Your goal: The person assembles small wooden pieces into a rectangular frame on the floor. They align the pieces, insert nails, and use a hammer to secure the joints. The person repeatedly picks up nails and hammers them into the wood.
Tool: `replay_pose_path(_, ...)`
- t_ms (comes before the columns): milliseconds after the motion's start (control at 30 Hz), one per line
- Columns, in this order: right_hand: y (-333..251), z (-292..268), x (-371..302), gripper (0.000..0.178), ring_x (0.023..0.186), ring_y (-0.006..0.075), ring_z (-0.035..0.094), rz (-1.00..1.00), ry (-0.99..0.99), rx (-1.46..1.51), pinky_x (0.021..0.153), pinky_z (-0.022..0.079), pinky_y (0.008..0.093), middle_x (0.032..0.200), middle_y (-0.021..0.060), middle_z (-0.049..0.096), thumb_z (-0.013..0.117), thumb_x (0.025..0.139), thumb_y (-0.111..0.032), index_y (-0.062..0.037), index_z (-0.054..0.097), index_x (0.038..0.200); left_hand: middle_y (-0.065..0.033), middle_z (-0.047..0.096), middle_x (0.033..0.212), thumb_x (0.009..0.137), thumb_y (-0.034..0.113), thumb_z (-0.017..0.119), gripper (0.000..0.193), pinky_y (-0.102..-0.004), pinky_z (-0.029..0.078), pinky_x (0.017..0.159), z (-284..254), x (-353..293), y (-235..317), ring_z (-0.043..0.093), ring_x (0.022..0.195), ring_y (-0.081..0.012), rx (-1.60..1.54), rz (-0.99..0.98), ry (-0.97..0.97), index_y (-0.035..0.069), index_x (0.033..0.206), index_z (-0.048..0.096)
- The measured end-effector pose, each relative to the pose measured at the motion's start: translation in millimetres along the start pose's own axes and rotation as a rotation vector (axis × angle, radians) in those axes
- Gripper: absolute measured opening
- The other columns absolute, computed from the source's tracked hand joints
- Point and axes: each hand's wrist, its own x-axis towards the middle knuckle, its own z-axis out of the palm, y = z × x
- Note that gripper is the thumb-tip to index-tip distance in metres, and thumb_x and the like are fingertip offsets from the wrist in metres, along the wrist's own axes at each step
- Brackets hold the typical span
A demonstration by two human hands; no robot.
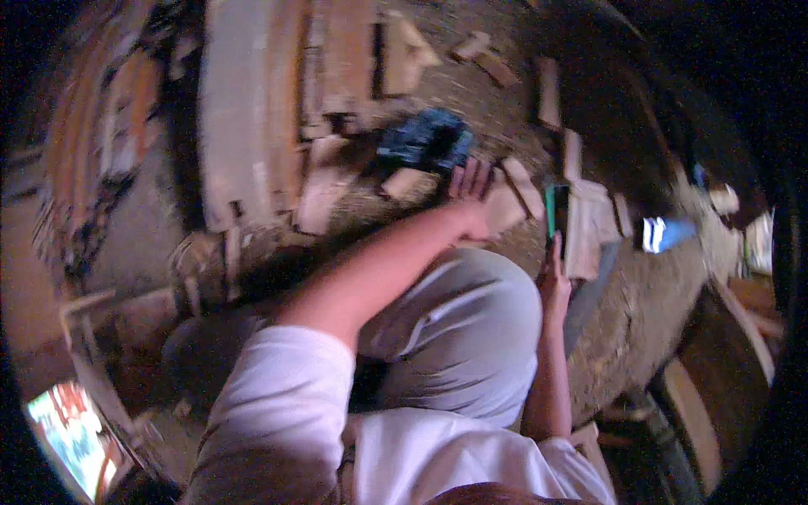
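The pale wooden block [507, 209] lies on the earthen floor [648, 307] just right of the left hand [473, 200] and to the far left of the right hand [555, 282], so the left is nearer. The left hand's fingers spread toward the far side; blur hides whether the palm bears on the block. The right hand reaches the near end of a slim green-edged object [551, 209], its long axis running near to far; whether the fingers pinch it, I cannot tell.

The view is dim, grainy and motion-blurred, with a glaring patch [71, 433] at lower left.
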Motion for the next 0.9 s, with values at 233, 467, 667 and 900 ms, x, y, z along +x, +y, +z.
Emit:
replay_pose_path(233,3,73,2,0.084,0.081,0.0206,0.062,-0.234,0.054,0.581,0.074,0.056,0.0347,0.111,0.011,0.068,0.058,0.091,0.007,-0.018,0.025,0.165,-0.0316,0.042,0.147,0.083,0.05,0.072,0.089,-0.0562,0.025,0.117,-32,-34,-38,0.033,0.144,-0.0431,-0.374,0.061,0.072,0.0,0.15,0.042)
replay_pose_path(467,50,86,-1,0.065,0.092,0.0234,0.064,-0.273,0.044,0.327,0.083,0.055,0.0358,0.119,0.0154,0.066,0.062,0.093,-0.002,-0.012,0.042,0.154,-0.0146,0.072,0.1,0.083,-0.001,0.07,0.037,-0.0381,0.056,0.082,-139,-221,-84,0.07,0.092,-0.0238,-0.796,-0.129,0.307,-0.002,0.12,0.067)
replay_pose_path(667,22,10,74,0.046,0.1,0.026,0.065,-0.505,0.096,-0.141,0.088,0.055,0.0376,0.122,0.018,0.066,0.066,0.094,-0.009,-0.0066,0.057,0.139,-0.0134,0.073,0.103,0.1,0.012,0.062,0.039,-0.0358,0.057,0.08,-156,-301,-128,0.071,0.088,-0.0205,-0.86,-0.467,0.233,0.0,0.136,0.057)
replay_pose_path(900,-225,-63,155,0.024,0.095,0.0323,0.068,-0.662,-0.256,0.025,0.081,0.054,0.0433,0.104,0.0187,0.071,0.066,0.093,-0.017,-0.0026,0.069,0.111,-0.0279,0.069,0.113,0.098,0.027,0.065,0.039,-0.0483,0.052,0.096,-134,-282,-160,0.066,0.11,-0.0435,-0.507,-0.155,0.28,-0.003,0.122,0.061)
